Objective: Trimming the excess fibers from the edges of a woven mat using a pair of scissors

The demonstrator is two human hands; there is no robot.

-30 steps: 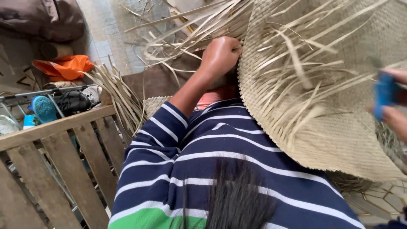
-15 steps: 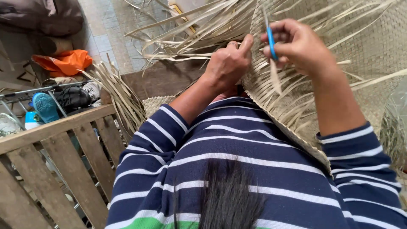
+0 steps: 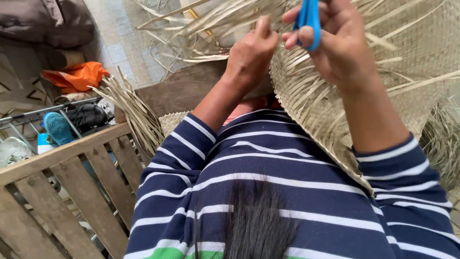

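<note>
A large woven straw mat [image 3: 421, 62] with loose unwoven strips [image 3: 201, 24] along its edge lies across my lap. My left hand [image 3: 249, 55] pinches the mat's edge near the loose strips. My right hand [image 3: 335, 43] is raised just right of it, fingers closed on blue-handled scissors [image 3: 309, 19] held over the mat's fringe. My sleeves are navy with white stripes [image 3: 268, 192].
A wooden slatted rail [image 3: 62, 192] stands at the lower left. Behind it are a metal rack with shoes [image 3: 72, 120], an orange cloth [image 3: 76, 76] and a dark bag [image 3: 43, 24]. A bundle of dry straw strips [image 3: 134, 110] leans by the rail. Tiled floor [image 3: 120, 43] lies beyond.
My right hand came in from the far right with the blue scissors and now sits beside my left hand at the mat's edge. The view has moved closer.
</note>
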